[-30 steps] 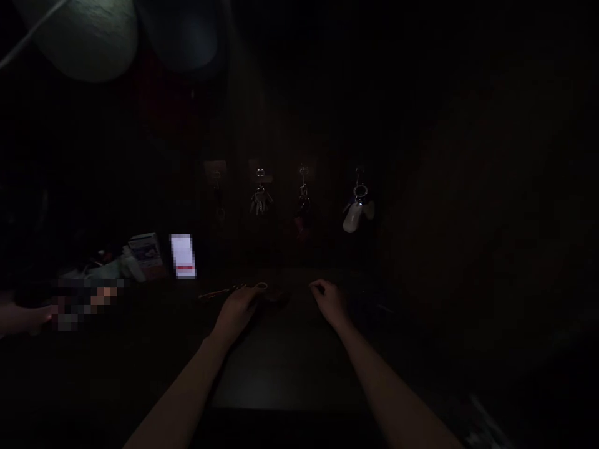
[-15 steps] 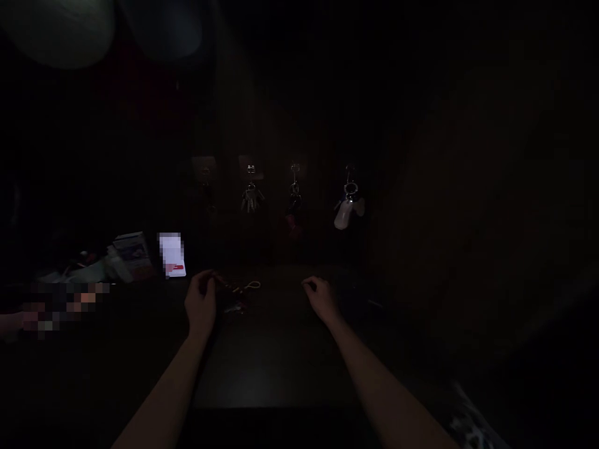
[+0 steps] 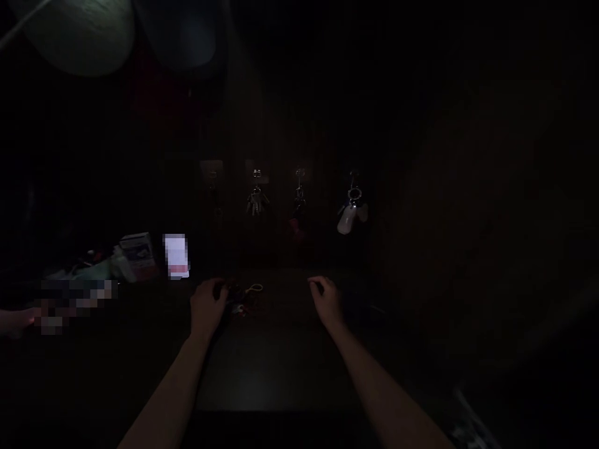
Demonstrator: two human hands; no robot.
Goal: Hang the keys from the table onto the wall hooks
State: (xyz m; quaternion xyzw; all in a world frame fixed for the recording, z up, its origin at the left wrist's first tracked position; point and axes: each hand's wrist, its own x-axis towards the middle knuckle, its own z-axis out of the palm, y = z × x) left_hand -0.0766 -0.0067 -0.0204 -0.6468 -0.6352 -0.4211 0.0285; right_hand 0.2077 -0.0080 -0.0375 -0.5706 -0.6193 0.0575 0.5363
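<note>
The scene is very dark. My left hand [image 3: 206, 307] rests on the table with bent fingers and the thumb apart from them; I make out nothing in its grasp. Just right of its thumb lies a small bunch of keys [image 3: 239, 308] with a pale loop strap [image 3: 255, 288]; whether the thumb touches it is unclear. Farther right, my right hand [image 3: 326, 302] is at the table, loosely curved, with a gap between thumb and forefinger and nothing visible in it.
Behind the table hang a key bunch [image 3: 256, 201], a reddish keyring [image 3: 296, 227] and a keyring with a pale fob [image 3: 347, 219]. At left are a lit screen [image 3: 176, 254], a box [image 3: 140, 254] and another person's hand [image 3: 17, 321]. Caps [image 3: 84, 37] hang above.
The view has shifted slightly, so most things sit a little farther right and lower. My left hand appears closer to the key bunch; my right hand keeps its pose.
</note>
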